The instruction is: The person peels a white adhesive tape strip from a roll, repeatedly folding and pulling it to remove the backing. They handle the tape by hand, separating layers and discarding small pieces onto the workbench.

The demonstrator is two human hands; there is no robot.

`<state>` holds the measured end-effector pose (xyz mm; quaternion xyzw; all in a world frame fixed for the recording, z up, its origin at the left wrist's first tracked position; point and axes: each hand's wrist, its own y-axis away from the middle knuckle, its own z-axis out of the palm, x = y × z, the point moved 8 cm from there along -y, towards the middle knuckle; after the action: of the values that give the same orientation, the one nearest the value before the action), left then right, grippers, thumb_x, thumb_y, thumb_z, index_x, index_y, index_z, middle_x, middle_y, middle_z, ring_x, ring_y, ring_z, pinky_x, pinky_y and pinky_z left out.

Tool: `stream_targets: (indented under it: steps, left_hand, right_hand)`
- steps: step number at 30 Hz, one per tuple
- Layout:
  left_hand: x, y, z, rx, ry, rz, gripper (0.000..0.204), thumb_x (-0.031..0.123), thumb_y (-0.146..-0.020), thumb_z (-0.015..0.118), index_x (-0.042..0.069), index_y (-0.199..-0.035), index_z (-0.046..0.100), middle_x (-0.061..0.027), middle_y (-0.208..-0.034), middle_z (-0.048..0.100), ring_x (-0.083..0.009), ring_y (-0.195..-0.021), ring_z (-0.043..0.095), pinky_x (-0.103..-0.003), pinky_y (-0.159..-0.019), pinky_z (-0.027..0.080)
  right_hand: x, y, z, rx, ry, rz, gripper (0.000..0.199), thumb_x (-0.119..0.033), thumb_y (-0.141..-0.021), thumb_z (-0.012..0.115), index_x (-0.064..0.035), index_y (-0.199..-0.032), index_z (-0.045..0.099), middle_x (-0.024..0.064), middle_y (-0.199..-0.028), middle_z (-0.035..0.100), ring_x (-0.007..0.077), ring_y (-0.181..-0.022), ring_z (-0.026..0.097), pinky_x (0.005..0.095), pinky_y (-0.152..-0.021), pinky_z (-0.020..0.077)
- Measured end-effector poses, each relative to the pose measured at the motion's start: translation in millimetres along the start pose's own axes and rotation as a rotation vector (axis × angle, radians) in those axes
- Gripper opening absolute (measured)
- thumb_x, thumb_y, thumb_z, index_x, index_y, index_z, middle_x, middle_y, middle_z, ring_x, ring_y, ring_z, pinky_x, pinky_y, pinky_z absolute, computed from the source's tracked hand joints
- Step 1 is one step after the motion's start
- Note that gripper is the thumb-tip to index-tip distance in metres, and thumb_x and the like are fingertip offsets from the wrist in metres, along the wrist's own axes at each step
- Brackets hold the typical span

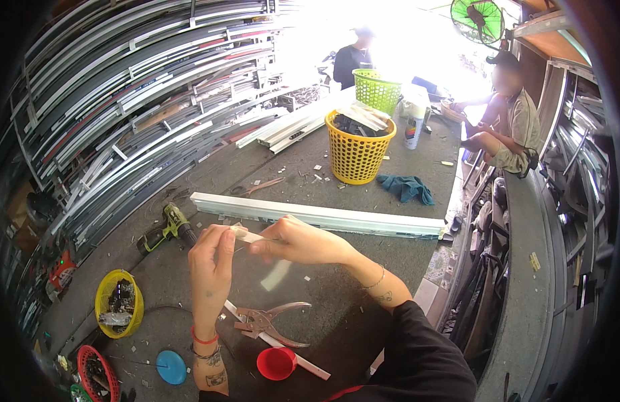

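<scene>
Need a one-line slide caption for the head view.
Both hands, left and right, hold a white strip above pliers on the workbench.

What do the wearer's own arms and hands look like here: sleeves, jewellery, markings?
Both hands are bare. The left hand has a red band at the wrist and dark tattoos along the forearm. The right hand has a thin bracelet at the wrist, a small tattoo just behind it, and a black sleeve covering the upper arm.

Long white profile (pixel 317 216) lies across the bench, drill (pixel 168 228) at its left end, pliers (pixel 266 321) and red cup (pixel 276 363) nearer. Yellow basket (pixel 357 157) beside blue rag (pixel 407 187); green basket (pixel 376 89) behind. Yellow bowl (pixel 117 303), blue lid (pixel 170 366) lower left.
</scene>
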<state>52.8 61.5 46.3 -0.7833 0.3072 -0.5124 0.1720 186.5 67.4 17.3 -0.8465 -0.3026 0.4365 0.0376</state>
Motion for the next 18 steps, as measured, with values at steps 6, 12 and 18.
stream_targets:
  steps: [6, 12, 18]
  left_hand:
    - [-0.6, 3.6, -13.5, 0.172, -0.013, 0.031, 0.024, 0.014, -0.097, 0.048, -0.003, -0.097, 0.064, -0.0107, -0.082, 0.062, -0.0171, -0.074, 0.058, -0.030, -0.070, 0.045]
    - [-29.5, -0.7, -47.7, 0.207, 0.150, -0.102, 0.031, 0.019, -0.100, 0.046, -0.005, -0.100, 0.065, -0.0068, -0.085, 0.066, -0.0101, -0.076, 0.059, -0.024, -0.072, 0.047]
    - [-36.5, -2.5, -52.2, 0.119, 0.303, -0.076, 0.034, 0.022, -0.100, 0.047, -0.005, -0.101, 0.066, -0.0067, -0.086, 0.067, -0.0096, -0.075, 0.060, -0.024, -0.070, 0.048]
  right_hand:
    - [3.6, 0.9, -6.4, 0.027, 0.190, 0.056, 0.047, -0.032, -0.094, 0.057, -0.0022, -0.129, 0.052, 0.0170, -0.087, 0.070, 0.0249, -0.077, 0.069, 0.0358, -0.071, 0.0505]
    - [7.4, 7.9, -26.1, -0.017, 0.194, -0.106, 0.051, -0.038, -0.090, 0.063, -0.0029, -0.126, 0.056, 0.0123, -0.085, 0.068, 0.0180, -0.076, 0.062, 0.0327, -0.078, 0.0477]
    - [34.3, -4.5, -28.2, -0.082, -0.310, -0.010, 0.048, -0.040, -0.099, 0.045, 0.0017, -0.115, 0.063, 0.0054, -0.080, 0.064, 0.0131, -0.078, 0.059, 0.0300, -0.079, 0.0480]
